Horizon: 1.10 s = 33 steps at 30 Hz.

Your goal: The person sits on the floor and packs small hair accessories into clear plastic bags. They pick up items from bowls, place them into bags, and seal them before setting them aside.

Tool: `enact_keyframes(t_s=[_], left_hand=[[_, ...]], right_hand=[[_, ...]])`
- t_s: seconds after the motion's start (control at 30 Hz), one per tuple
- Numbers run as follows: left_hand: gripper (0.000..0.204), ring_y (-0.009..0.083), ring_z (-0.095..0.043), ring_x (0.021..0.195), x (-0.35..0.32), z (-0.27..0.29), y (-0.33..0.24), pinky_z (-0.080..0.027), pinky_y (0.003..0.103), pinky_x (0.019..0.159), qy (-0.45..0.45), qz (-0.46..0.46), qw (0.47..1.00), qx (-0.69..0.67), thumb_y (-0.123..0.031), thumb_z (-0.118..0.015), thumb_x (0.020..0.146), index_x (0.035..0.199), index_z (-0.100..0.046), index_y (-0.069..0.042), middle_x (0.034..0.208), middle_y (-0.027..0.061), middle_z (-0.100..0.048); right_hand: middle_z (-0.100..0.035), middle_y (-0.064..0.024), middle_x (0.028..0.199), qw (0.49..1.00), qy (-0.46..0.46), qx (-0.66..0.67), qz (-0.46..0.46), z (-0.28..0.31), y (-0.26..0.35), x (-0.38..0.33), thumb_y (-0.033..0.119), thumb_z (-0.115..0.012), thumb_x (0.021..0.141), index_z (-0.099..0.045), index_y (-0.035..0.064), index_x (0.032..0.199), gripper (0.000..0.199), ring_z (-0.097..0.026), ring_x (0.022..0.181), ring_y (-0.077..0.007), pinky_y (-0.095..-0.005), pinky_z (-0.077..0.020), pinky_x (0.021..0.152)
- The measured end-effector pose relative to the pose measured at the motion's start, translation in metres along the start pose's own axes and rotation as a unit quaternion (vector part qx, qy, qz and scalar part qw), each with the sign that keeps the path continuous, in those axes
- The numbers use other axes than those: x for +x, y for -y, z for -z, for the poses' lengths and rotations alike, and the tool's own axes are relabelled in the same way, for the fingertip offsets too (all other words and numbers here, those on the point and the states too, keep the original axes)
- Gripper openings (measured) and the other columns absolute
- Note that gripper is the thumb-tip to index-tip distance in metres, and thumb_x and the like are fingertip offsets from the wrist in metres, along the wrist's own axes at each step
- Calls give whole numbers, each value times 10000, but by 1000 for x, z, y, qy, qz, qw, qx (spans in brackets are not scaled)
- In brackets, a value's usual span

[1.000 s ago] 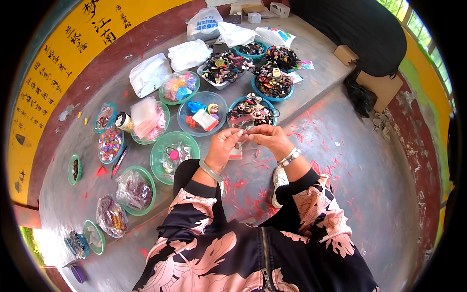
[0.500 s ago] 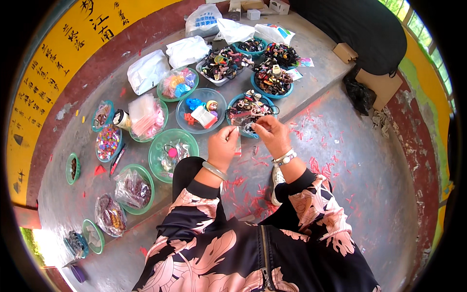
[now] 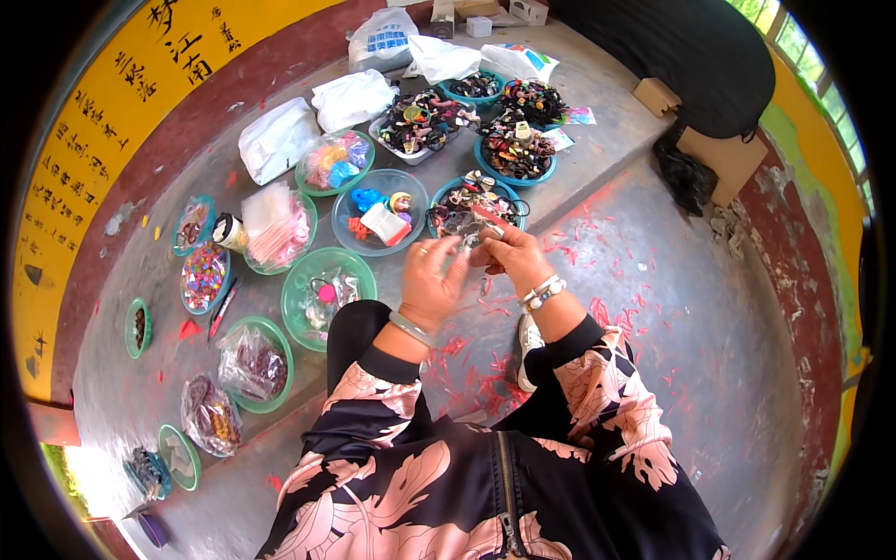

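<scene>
My right hand point(image 3: 516, 259) is closed, thumb and fingers pinched on a small red strip-like piece point(image 3: 489, 218) that sticks up past the fingertips. Something glossy and see-through shows by the fingers, too small to make out. My left hand point(image 3: 432, 280) is close on its left, fingers apart and the tips blurred, apparently with nothing in it. Just beyond both hands stands a blue basin point(image 3: 525, 224) heaped with dark hair ties and small ornaments. To its left is a clear basin point(image 3: 347, 236) with blue, red and white items.
More basins hold hair ties, colourful beads and bagged parts; a green basin point(image 3: 288, 301) is nearest my left knee. White plastic bags point(image 3: 277, 140) lie at the back left. The ledge edge point(image 3: 597, 193) runs at right, red scraps point(image 3: 616, 322) below it. A black bag point(image 3: 684, 173) lies farther right.
My left hand has gone from closed to fingers apart. My right hand has turned slightly inward, and the red piece now sticks up above it. The view has shifted slightly.
</scene>
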<state>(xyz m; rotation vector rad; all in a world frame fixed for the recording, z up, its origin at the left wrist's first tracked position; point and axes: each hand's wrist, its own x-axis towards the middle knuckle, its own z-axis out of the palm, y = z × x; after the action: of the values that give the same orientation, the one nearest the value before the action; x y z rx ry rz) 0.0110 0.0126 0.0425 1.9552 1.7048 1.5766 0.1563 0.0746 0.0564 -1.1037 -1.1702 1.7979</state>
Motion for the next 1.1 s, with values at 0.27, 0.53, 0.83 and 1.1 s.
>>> enact_keyframes(t_s=[0.27, 0.53, 0.83, 1.1], left_hand=[[177, 54, -528, 654, 4, 9, 17, -412, 188, 584, 167, 398, 787, -440, -163, -639, 811, 899, -621, -11, 778, 29, -619], [159, 46, -506, 600, 6, 7, 12, -396, 179, 551, 137, 407, 772, -469, -145, -629, 812, 871, -632, 3, 741, 28, -624], [131, 81, -576, 685, 4, 6, 14, -418, 188, 582, 148, 404, 756, -494, -116, -620, 811, 898, -625, -18, 788, 56, -643], [118, 95, -574, 680, 2, 3, 16, -416, 204, 605, 136, 394, 775, -475, -118, -618, 811, 879, -624, -21, 781, 52, -641]], right_hand=[[-661, -43, 769, 986, 120, -112, -23, 19, 4, -1, 156, -586, 828, -597, 64, 857, 97, -610, 664, -101, -224, -432, 564], [-636, -47, 694, 996, 75, -40, -17, 16, 2, -2, 110, -664, 764, -667, 9, 807, 110, -581, 620, -109, -231, -444, 576], [-612, -34, 665, 996, 69, -48, -15, 15, 4, -2, 82, -684, 732, -658, 5, 758, 85, -543, 596, -104, -229, -423, 565], [-612, -27, 679, 994, 81, -67, -23, 17, -1, 0, 99, -693, 733, -642, 12, 761, 104, -533, 597, -91, -225, -415, 547]])
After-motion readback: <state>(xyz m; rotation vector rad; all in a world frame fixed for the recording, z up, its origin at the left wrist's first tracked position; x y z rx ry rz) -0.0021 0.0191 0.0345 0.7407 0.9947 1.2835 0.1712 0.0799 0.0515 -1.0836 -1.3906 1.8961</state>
